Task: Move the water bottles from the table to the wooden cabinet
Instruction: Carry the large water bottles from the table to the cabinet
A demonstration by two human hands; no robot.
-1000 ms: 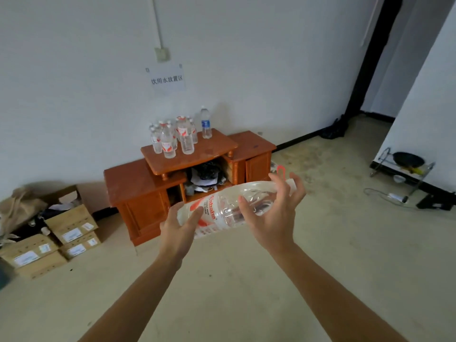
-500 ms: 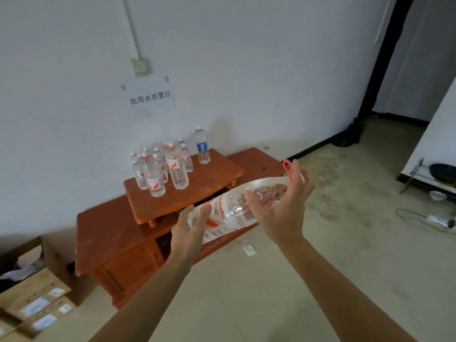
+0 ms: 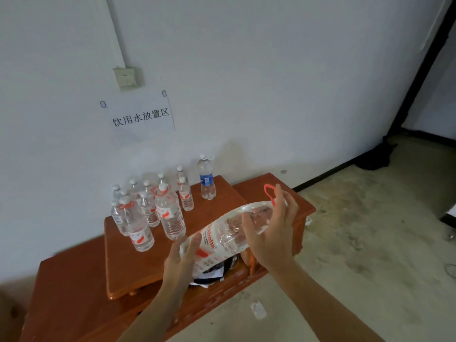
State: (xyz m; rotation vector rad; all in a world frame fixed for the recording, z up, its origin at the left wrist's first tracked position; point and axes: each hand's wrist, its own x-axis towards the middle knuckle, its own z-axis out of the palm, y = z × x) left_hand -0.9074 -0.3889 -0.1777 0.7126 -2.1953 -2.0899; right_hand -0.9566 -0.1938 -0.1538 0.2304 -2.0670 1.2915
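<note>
A white wall with a paper sign backs a low wooden cabinet on a bare concrete floor.

The big bottle is carried in the air between two hands, above the cabinet's front edge and touching no surface. The right hand grasps its shoulder end, thumb across the near side and fingers wrapped behind the neck, where a red loop sticks up. The left hand does not clasp it; its fingers lie fairly straight against the base end and prop it from below.

So the bottle lies almost on its side. Its long axis runs from the base at lower left to the cap at upper right, with the cap end a little higher (it will likely have to be tipped upright before it can stand).

Beyond the grip sits the cabinet's raised top. A cluster of small bottles stands on its left and back, and a blue-label bottle stands apart by the wall. The bare wood lies just past the bottle's middle, to the right of the cluster. The left hand is nearer the cluster, and the right hand is nearer the bare stretch.
</note>
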